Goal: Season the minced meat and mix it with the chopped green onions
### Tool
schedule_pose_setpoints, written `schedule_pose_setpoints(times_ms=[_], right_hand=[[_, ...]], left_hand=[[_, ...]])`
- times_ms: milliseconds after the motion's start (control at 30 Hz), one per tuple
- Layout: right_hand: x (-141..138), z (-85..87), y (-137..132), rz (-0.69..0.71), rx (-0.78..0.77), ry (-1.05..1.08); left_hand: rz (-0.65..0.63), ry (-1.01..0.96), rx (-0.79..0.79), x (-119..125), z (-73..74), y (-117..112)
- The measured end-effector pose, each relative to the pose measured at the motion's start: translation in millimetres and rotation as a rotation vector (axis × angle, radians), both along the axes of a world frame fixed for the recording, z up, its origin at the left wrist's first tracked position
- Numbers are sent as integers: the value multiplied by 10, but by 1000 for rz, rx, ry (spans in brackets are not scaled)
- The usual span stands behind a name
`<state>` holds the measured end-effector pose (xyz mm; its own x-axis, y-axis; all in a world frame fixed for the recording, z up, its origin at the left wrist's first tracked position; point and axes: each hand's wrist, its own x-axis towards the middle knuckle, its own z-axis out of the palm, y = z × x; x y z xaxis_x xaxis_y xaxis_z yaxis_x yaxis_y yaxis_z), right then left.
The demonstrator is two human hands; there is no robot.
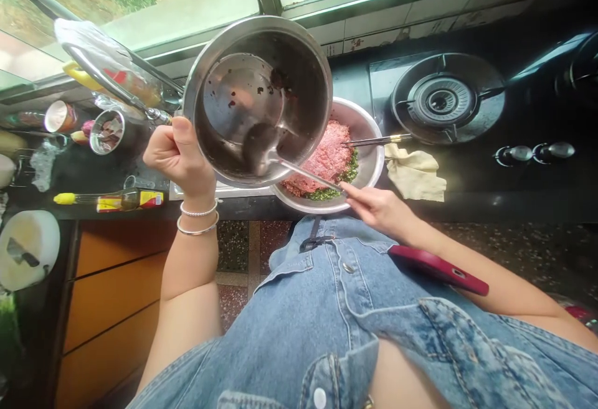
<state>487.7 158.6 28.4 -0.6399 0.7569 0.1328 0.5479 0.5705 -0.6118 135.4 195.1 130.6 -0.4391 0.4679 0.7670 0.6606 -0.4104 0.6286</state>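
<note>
My left hand [180,157] grips the rim of a steel bowl [299,66] and tilts it toward me, above the counter. The bowl is nearly bare inside, with dark specks and smears. My right hand [376,206] pinches the handle of a metal spoon [261,144] whose scoop rests inside the tilted bowl. Under the bowl's right side stands a second steel bowl [371,160] with pink minced meat [327,154] and chopped greens [343,178]. A pair of chopsticks [378,141] lies across its rim.
A gas burner [441,98] and stove knobs [532,152] are at the right, with a crumpled cloth [415,172] beside the meat bowl. At the left lie a small steel cup [106,132], a bottle [121,199], a round white board [28,247] and orange cabinet doors [112,297]. A red phone [439,269] sticks out of my denim pocket.
</note>
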Motion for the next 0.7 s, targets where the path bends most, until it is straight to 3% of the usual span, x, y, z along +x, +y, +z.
schedule_pose_setpoints(times_ms=[100,167,300,400,500,600,700], right_hand=[[101,-73,57,-143,83,-127],[55,-76,85,-156,77,-93],[-387,-3,14,-64,63,105],[-605,-13,-45,-65,132,79],[-455,-79,28,-57,151,-96],[-168,-96,209,-138,128,-260],[-85,-42,328,-179,124,-259]], left_hand=[[-6,0,-10,-11,-23,-2],[-8,-13,-16,0,-51,12],[9,-53,-18,105,-89,63],[30,-69,-11,135,-74,90],[36,-80,-8,53,-51,89],[45,-50,-25,-45,-55,57],[35,-11,-65,-64,-75,31]])
